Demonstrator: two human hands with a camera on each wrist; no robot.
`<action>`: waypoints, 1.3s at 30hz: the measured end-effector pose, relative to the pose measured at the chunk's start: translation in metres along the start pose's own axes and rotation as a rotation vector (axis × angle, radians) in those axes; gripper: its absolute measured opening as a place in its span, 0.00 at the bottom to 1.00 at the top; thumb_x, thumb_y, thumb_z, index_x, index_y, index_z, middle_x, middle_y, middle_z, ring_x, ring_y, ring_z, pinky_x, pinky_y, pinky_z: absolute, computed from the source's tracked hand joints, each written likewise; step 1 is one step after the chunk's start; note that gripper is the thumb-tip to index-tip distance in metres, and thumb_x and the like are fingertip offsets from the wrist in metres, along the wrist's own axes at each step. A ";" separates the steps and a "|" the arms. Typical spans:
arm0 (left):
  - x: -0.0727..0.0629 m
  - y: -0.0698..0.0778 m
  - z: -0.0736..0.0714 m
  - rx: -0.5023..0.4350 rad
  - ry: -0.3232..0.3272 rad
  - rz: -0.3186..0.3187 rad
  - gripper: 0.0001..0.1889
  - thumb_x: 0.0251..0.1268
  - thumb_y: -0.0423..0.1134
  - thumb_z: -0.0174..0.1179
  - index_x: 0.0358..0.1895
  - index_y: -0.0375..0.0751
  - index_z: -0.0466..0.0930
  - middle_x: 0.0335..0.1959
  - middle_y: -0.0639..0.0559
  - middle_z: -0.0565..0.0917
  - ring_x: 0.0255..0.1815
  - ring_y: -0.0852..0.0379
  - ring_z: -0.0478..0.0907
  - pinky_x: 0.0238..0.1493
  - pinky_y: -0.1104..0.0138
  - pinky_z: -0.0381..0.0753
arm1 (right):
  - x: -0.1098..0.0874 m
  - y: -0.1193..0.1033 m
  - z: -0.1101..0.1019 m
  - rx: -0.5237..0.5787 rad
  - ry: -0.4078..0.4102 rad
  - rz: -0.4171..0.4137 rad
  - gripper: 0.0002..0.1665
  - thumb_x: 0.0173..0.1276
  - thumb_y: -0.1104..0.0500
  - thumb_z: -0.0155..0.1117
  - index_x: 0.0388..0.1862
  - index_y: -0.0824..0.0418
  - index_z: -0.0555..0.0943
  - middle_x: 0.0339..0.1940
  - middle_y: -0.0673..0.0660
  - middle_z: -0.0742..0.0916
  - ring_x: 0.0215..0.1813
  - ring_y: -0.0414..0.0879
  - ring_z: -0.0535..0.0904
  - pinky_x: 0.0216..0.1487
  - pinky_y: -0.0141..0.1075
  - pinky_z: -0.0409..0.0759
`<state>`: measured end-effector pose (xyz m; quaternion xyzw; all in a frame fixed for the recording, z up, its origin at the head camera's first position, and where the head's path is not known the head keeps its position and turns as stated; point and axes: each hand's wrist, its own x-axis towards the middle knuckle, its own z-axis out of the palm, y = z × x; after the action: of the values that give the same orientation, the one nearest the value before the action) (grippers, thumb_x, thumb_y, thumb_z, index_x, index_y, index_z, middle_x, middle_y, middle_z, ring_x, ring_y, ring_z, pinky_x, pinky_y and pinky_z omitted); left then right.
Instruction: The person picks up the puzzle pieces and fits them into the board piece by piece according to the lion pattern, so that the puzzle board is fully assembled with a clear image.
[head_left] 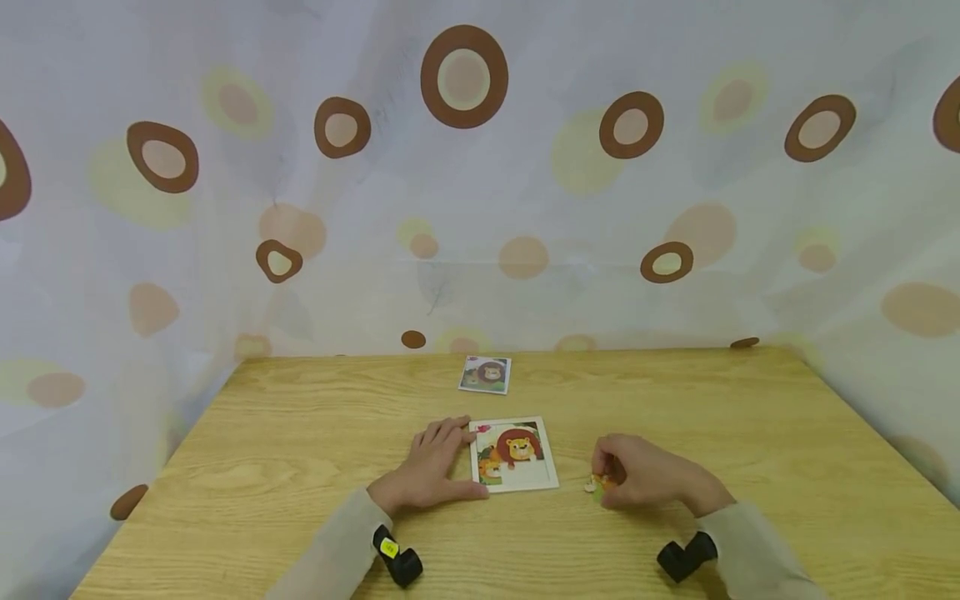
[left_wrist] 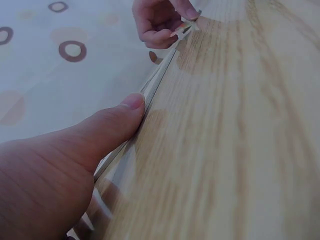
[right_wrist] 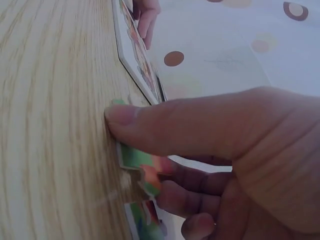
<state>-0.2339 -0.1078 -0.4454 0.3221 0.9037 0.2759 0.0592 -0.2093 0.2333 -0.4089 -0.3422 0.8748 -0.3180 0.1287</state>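
Note:
A square lion puzzle board (head_left: pixel 551 471) with a white border lies flat in the head view, its lower part partly bare white. Along its left side rests my left hand (head_left: pixel 427 472), fingers spread at the upper left corner and thumb at the lower left. The left wrist view shows that thumb (left_wrist: pixel 117 120) pressing on the board's edge. Right of the board, my right hand (head_left: pixel 648 473) pinches a jigsaw piece (right_wrist: pixel 134 157), green with some orange, between thumb and fingers, low over the table. Another jigsaw piece (right_wrist: pixel 145 222) lies just beside it.
A smaller square lion picture card (head_left: pixel 485 375) lies near the table's far edge, behind the board. The wood-grain table (head_left: pixel 300 433) is backed by a white sheet (head_left: pixel 480 183) with brown rings and pale spots, which also hangs along both sides.

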 end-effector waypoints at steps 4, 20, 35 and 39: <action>0.001 0.000 0.000 0.008 0.000 -0.002 0.40 0.57 0.58 0.66 0.68 0.39 0.64 0.75 0.41 0.56 0.72 0.39 0.52 0.65 0.41 0.52 | 0.002 0.001 -0.001 0.040 0.030 -0.002 0.15 0.58 0.66 0.70 0.32 0.61 0.70 0.25 0.47 0.73 0.26 0.33 0.65 0.27 0.28 0.67; 0.003 -0.004 0.002 0.016 0.001 -0.009 0.40 0.56 0.59 0.65 0.67 0.40 0.64 0.75 0.43 0.56 0.73 0.39 0.52 0.66 0.41 0.52 | 0.026 0.008 0.016 0.108 0.222 -0.078 0.09 0.68 0.66 0.61 0.46 0.63 0.77 0.30 0.52 0.81 0.26 0.34 0.72 0.27 0.29 0.75; 0.002 -0.004 0.002 0.018 0.002 -0.002 0.41 0.56 0.60 0.65 0.67 0.39 0.64 0.75 0.42 0.56 0.72 0.39 0.52 0.65 0.41 0.52 | 0.043 -0.001 0.028 0.078 0.266 -0.051 0.09 0.68 0.66 0.61 0.47 0.60 0.77 0.31 0.49 0.81 0.28 0.33 0.71 0.31 0.29 0.73; 0.002 -0.004 0.002 0.017 -0.005 -0.015 0.41 0.56 0.60 0.65 0.68 0.39 0.64 0.75 0.42 0.56 0.73 0.40 0.52 0.66 0.42 0.52 | 0.051 -0.006 0.038 0.084 0.270 -0.048 0.07 0.68 0.66 0.61 0.43 0.61 0.75 0.31 0.49 0.81 0.31 0.34 0.73 0.32 0.30 0.74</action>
<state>-0.2372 -0.1076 -0.4489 0.3165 0.9083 0.2669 0.0605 -0.2264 0.1772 -0.4346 -0.3116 0.8616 -0.4005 0.0162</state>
